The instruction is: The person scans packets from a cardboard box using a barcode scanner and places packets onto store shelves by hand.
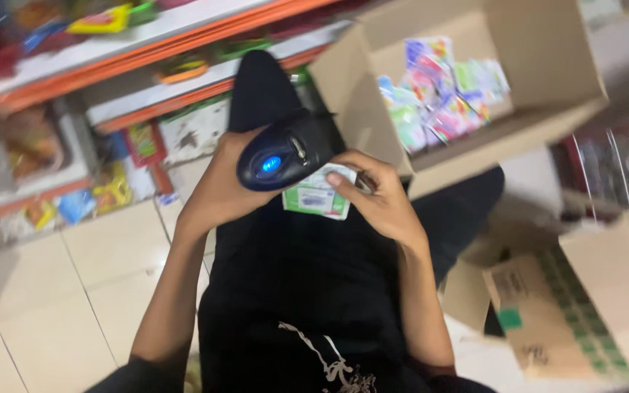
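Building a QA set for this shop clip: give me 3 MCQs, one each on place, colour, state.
1. Where is the scanner?
A in the left hand
B on the floor
C inside a box

2. What colour is the scanner's light?
A red
B blue
C green

3. The cardboard box behind the hands is:
A taped shut
B open, holding packets
C crushed flat

A: left hand wraps the scanner over the small packet in the right hand.
B: blue glow on top.
B: flaps up, colourful packets visible.
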